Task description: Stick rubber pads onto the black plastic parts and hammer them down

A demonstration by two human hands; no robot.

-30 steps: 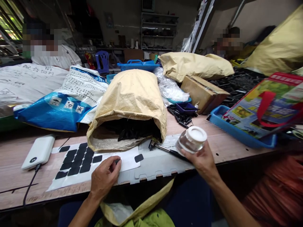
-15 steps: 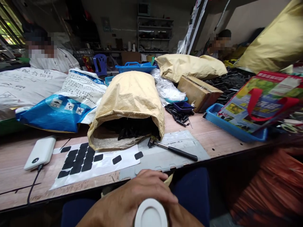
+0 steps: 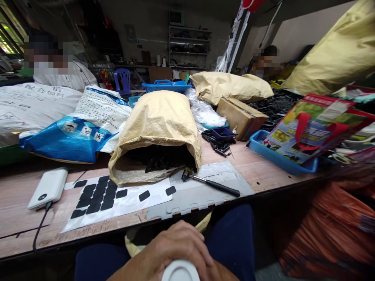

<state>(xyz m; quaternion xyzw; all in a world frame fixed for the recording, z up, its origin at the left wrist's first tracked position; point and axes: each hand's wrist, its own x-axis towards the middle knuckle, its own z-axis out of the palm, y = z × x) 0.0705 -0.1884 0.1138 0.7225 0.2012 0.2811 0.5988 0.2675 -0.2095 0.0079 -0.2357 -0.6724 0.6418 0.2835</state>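
Low at the bottom centre, my left hand (image 3: pixel 178 244) lies over my right hand (image 3: pixel 215 269), its fingers together and bent around it. The fingers of my right hand are mostly hidden beneath. A round white piece (image 3: pixel 181 272) shows in front of the hands; whether either hand touches it I cannot tell. Beyond them on the table, a hammer (image 3: pixel 216 184) rests on a grey sheet (image 3: pixel 234 173). To its left is a white sheet with black rounded squares (image 3: pixel 99 195). An open tan sack (image 3: pixel 164 113) holding black pieces stands behind the sheets.
A white power bank (image 3: pixel 49 187) with a cable lies at left, near blue-and-white sacks (image 3: pixel 73 134). At right are a cardboard box (image 3: pixel 241 117), a blue tray (image 3: pixel 269 156) with a colourful bag, and an orange sack (image 3: pixel 325 230) below. Two people sit across.
The hands sit slightly lower in view, still one over the other, and the white round piece has shifted down and left. Items at right appear farther left as the view turns slightly.
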